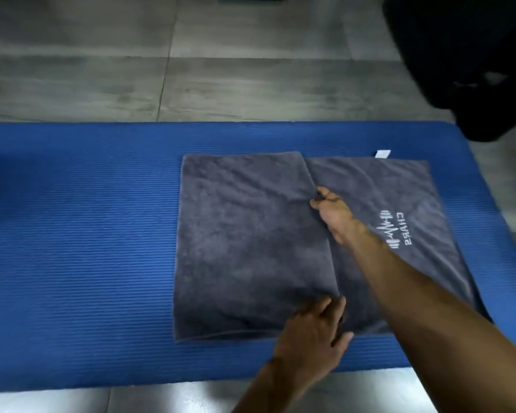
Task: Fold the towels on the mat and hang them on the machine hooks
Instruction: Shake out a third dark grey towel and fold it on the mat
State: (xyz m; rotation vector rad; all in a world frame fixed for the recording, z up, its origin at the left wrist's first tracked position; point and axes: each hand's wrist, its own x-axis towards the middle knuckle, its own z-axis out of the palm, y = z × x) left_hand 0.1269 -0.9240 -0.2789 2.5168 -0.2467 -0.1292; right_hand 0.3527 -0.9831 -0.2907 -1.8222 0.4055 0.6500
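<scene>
One head-worn camera looks forward and steeply down from above the near edge of the mat point(81, 234). It sits close, at arm's reach, with floor point(102, 70) beyond.

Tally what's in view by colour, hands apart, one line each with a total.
Grey: 1, the towel, part folded on the mat
Blue: 1, the mat
White: 1, the tag at the towel's far edge
Black: 1, a dark object at the far right, too dim to identify
Hands: 2, left hand and right hand, both on the towel
Total: 6
</scene>
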